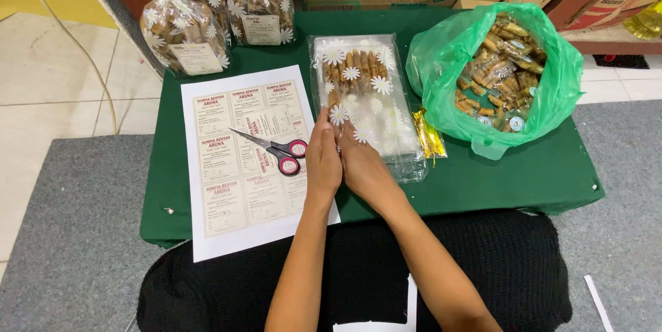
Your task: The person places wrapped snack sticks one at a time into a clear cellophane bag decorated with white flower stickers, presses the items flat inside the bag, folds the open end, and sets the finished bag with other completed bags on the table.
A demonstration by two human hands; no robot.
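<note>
**snackpacker:** So right now I'm sitting at my little green table [524, 173] and both hands are lying on the near end of a clear daisy-print bag [365, 108]. My left hand [323, 156] and right hand [364, 166] are pressing side by side, edges touching, fingers stretched out flat and together on the plastic. They're not curling round anything, just lying on top.

**crumbs_22:** What's the bag looking like?

**snackpacker:** It's lying flat in the middle of the table, long way pointing away from me. The brown stick snacks are bunching at the far end, and the near half is looking mostly see-through with white daisies.

**crumbs_22:** Much room around it?

**snackpacker:** Kinda tight. A white label sheet [227, 187] is sitting just left of my hands, hanging over the near table edge, with scissors [276, 147] lying on it right beside my left hand. A gold twist tie strip [429, 135] is lying along the bag's right side, and the open green bag of wrapped snacks [441, 108] is sitting just past that. Two filled bags [207, 18] are standing at the far left corner. The near right part of the table is showing bare cloth.
</note>
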